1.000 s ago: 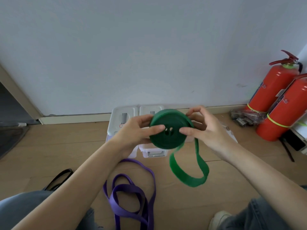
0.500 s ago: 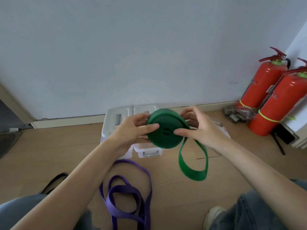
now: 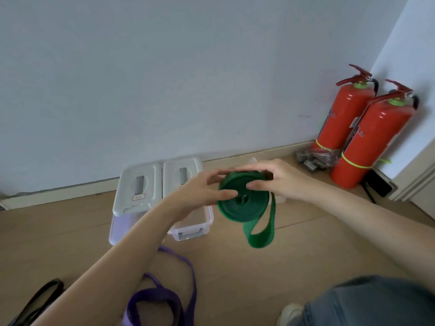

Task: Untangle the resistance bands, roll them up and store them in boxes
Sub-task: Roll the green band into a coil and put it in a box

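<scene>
Rolling is the step in hand: the green band (image 3: pixel 243 201) is wound into a flat coil held in the air between both hands, with only a short loop of tail (image 3: pixel 260 234) hanging free below it. The left hand (image 3: pixel 200 191) grips the coil's left side, thumb across the near face and fingers behind; the right hand (image 3: pixel 280 180) pinches its upper right edge, thumb on the face near the centre, fingers curled over the rim. The two hands are close together, with only the coil between them. Behind the coil two boxes (image 3: pixel 138 191) stand side by side on the floor (image 3: pixel 70 231) against the wall, both with lids on. The purple band (image 3: pixel 164 292) lies loose on the floor near the left forearm, and a black band (image 3: pixel 42 295) shows at the lower left edge; neither is rolled yet. As a judgement, the next move calls for a few more turns to take in the hanging tail, keeping the thumbs pressed on the face so the layers do not spring open or telescope. After that a lid must come off, which probably needs one hand to hold the coil alone. Two extinguishers (image 3: pixel 348 118) stand in the right corner.
</scene>
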`<state>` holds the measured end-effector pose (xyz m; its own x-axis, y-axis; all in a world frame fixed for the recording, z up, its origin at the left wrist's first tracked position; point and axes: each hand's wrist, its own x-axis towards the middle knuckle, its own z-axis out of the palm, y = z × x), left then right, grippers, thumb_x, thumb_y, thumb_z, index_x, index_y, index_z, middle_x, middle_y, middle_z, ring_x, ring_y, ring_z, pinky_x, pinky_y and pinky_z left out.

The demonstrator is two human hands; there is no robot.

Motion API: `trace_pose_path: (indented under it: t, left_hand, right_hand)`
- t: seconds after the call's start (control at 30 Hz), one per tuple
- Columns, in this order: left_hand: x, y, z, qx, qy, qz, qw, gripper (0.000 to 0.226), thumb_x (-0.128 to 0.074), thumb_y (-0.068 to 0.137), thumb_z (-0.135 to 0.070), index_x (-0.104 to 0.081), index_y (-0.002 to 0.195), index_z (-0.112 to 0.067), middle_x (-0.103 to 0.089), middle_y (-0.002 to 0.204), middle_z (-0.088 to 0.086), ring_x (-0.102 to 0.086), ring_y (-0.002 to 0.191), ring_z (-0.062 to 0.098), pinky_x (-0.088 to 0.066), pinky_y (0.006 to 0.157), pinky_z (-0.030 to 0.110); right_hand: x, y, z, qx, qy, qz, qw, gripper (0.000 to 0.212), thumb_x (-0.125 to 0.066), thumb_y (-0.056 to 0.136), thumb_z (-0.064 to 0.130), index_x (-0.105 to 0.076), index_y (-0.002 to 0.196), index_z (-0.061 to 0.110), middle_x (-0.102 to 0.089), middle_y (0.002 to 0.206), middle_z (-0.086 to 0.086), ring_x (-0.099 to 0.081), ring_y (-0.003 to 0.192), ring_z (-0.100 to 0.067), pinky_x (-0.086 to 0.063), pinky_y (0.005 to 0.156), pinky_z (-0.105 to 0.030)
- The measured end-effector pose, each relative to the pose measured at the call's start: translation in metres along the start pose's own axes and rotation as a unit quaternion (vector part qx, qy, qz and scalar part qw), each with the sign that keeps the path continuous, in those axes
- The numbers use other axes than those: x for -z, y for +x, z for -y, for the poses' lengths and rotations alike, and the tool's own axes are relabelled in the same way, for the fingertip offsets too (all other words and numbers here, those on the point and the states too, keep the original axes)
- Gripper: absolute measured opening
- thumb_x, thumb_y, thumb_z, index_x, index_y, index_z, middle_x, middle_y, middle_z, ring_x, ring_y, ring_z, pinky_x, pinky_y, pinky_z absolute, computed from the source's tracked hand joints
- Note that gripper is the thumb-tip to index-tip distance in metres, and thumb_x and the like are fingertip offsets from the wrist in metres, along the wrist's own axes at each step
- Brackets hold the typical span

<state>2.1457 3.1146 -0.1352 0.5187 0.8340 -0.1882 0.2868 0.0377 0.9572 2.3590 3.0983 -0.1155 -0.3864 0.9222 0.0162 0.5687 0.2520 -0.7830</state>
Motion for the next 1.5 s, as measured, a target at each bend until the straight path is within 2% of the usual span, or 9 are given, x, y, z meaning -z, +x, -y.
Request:
trace_pose_path:
  t: [0.23,0.4,0.63,0.8,0.97,1.07,1.2,1.3,1.5]
  left_hand:
    - [-0.031,0.075,0.026,0.062,-0.134,-0.050,0.988,0.029,-0.069,0.081,-0.016,-0.059,0.109,-0.015,-0.066,0.107,0.007,-0.070,0.076,0.012,-0.054,0.056,0.023]
    - [-0.076,0.132,0.076,0.177,-0.224,-0.075,0.955,0.042,-0.068,0.082,-0.022,-0.053,0.119,-0.006,-0.064,0.114,0.011,-0.067,0.093,0.027,-0.058,0.071,0.038]
    - [-0.079,0.190,0.113,0.202,-0.043,0.149,0.967,0.050,-0.075,0.073,-0.029,-0.057,0.119,-0.022,-0.069,0.110,-0.003,-0.069,0.094,0.014,-0.057,0.070,0.027]
    - [-0.088,0.208,0.145,0.192,-0.118,0.054,0.973,0.037,-0.070,0.077,-0.024,-0.061,0.110,-0.013,-0.074,0.094,0.001,-0.072,0.082,0.018,-0.056,0.061,0.026]
    - [-0.118,0.215,0.170,0.214,-0.212,-0.070,0.951,0.028,-0.067,0.083,-0.020,-0.061,0.108,-0.009,-0.072,0.093,0.004,-0.072,0.079,0.021,-0.059,0.062,0.033]
    - [-0.126,0.220,0.177,0.245,-0.171,-0.017,0.954,0.039,-0.068,0.081,-0.029,-0.058,0.113,-0.010,-0.069,0.102,0.005,-0.071,0.085,0.018,-0.057,0.066,0.031]
    - [-0.117,0.235,0.178,0.277,-0.125,0.132,0.943,0.055,-0.070,0.065,-0.043,-0.060,0.111,-0.014,-0.074,0.092,-0.001,-0.071,0.084,0.019,-0.056,0.063,0.025]
    - [-0.131,0.248,0.183,0.254,-0.117,0.069,0.958,0.042,-0.067,0.078,-0.038,-0.063,0.109,-0.011,-0.075,0.086,0.002,-0.072,0.075,0.016,-0.055,0.057,0.022]
    - [-0.155,0.276,0.199,0.246,-0.112,-0.036,0.962,0.045,-0.067,0.083,-0.033,-0.061,0.114,-0.001,-0.071,0.097,0.012,-0.071,0.078,0.020,-0.059,0.059,0.030]
  right_hand:
    - [0.005,-0.002,-0.087,-0.080,0.188,-0.094,0.974,0.055,-0.076,0.062,0.040,-0.050,0.110,0.030,-0.059,0.109,0.004,-0.062,0.092,0.001,-0.052,0.073,-0.016]
    - [-0.025,0.004,-0.161,-0.106,0.264,-0.228,0.931,0.030,-0.064,0.086,0.021,-0.062,0.115,0.028,-0.070,0.105,0.005,-0.065,0.100,-0.015,-0.056,0.079,-0.029]
    - [-0.017,0.011,-0.232,-0.142,0.258,-0.042,0.955,0.030,-0.061,0.088,0.015,-0.067,0.100,0.041,-0.071,0.102,0.011,-0.066,0.097,-0.006,-0.052,0.079,-0.017]
    - [-0.020,0.017,-0.269,-0.196,0.336,-0.121,0.913,0.044,-0.073,0.066,0.037,-0.057,0.106,0.024,-0.066,0.103,-0.006,-0.066,0.083,-0.017,-0.051,0.070,-0.025]
    - [-0.061,0.018,-0.287,-0.215,0.390,-0.173,0.878,0.031,-0.044,0.099,0.022,-0.051,0.128,0.019,-0.063,0.116,0.002,-0.062,0.102,-0.010,-0.054,0.075,-0.024]
    - [-0.064,0.015,-0.299,-0.226,0.359,-0.219,0.879,0.030,-0.040,0.100,0.020,-0.056,0.124,0.020,-0.064,0.116,0.001,-0.061,0.106,-0.012,-0.052,0.084,-0.025]
    - [-0.041,0.005,-0.315,-0.229,0.344,-0.082,0.907,0.022,-0.046,0.097,0.024,-0.063,0.105,0.034,-0.071,0.097,0.007,-0.066,0.091,-0.008,-0.053,0.071,-0.018]
    - [-0.044,0.013,-0.322,-0.235,0.187,-0.145,0.943,0.013,-0.049,0.095,0.035,-0.055,0.104,0.027,-0.055,0.109,0.003,-0.056,0.101,-0.011,-0.048,0.081,-0.020]
    - [-0.058,0.006,-0.331,-0.281,-0.108,-0.076,0.951,0.119,-0.065,0.052,0.075,-0.021,0.144,0.013,-0.030,0.138,-0.004,-0.027,0.127,-0.023,-0.032,0.105,-0.039]
